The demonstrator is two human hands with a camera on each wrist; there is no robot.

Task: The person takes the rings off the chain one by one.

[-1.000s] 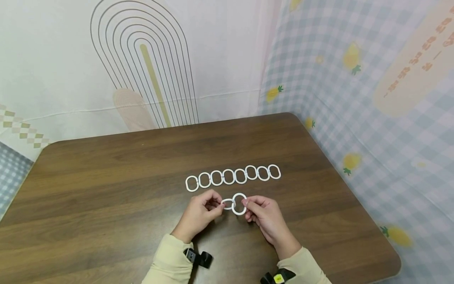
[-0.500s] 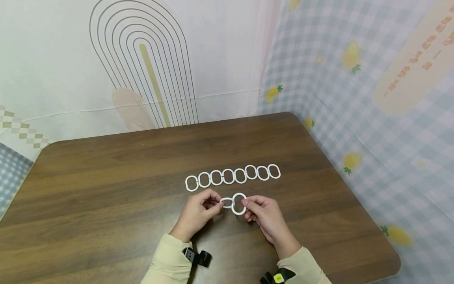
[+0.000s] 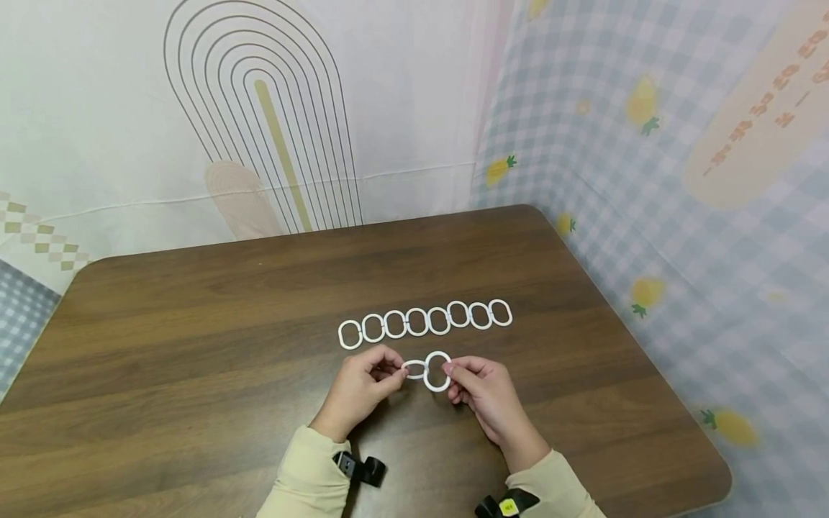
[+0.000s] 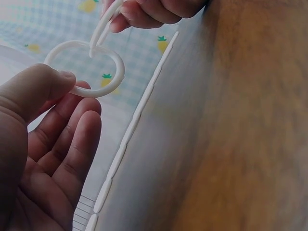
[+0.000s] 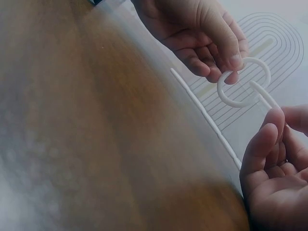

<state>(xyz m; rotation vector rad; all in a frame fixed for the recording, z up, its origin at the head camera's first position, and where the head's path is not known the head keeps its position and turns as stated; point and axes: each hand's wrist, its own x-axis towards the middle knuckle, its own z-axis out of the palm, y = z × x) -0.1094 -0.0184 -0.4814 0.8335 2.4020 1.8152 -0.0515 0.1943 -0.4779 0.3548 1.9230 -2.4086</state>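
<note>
My left hand [image 3: 363, 388] pinches a white oval ring [image 4: 121, 72] between thumb and fingertips, and this ring lies nearly flat in the head view. Thumb and fingers of my right hand [image 3: 484, 394] grip a second white ring [image 3: 437, 389], which faces the head camera. Both rings cross and look hooked through each other, as the left wrist view also shows. The wrist views show them held above the table. Beyond the hands, several similar white rings lie side by side in a slightly slanting row [image 3: 428, 322].
The brown wooden table [image 3: 227, 345] has rounded corners. A white cloth with an arch pattern [image 3: 414, 93] hangs behind it, and a checked cloth with pineapples [image 3: 602, 180] stands along the right edge. Black straps with small devices [image 3: 363, 469] sit on both cuffs.
Over the last second the left hand has shifted very slightly left with its ring. The right hand keeps its grip in almost the same place, and the row stays put.
</note>
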